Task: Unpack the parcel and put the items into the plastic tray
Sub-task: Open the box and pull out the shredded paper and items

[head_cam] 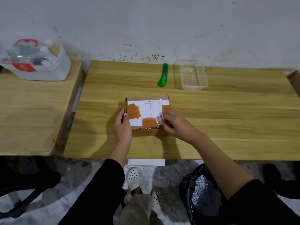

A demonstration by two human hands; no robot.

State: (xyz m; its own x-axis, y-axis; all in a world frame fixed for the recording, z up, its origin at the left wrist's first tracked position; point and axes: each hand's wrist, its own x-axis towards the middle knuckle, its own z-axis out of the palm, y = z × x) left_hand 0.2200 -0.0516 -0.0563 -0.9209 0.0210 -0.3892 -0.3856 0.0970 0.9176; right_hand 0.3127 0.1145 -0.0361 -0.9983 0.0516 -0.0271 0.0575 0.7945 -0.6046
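A flat cardboard parcel (146, 109) with a white label and orange tape patches lies in the middle of the wooden table (227, 120). My left hand (122, 125) holds its left side, thumb on top. At the near right corner, the fingers of my right hand (174, 123) pinch the parcel's edge, where the flap looks slightly torn. The clear plastic tray (191, 74) stands at the back of the table with nothing in it. A green utility knife (163, 75) lies just left of the tray.
A second wooden table (32, 114) at the left carries a translucent bin (34, 60) filled with items. A black bag (204, 194) sits on the floor at the right, and a black chair base (24, 189) at the left. A wall rises behind the tables.
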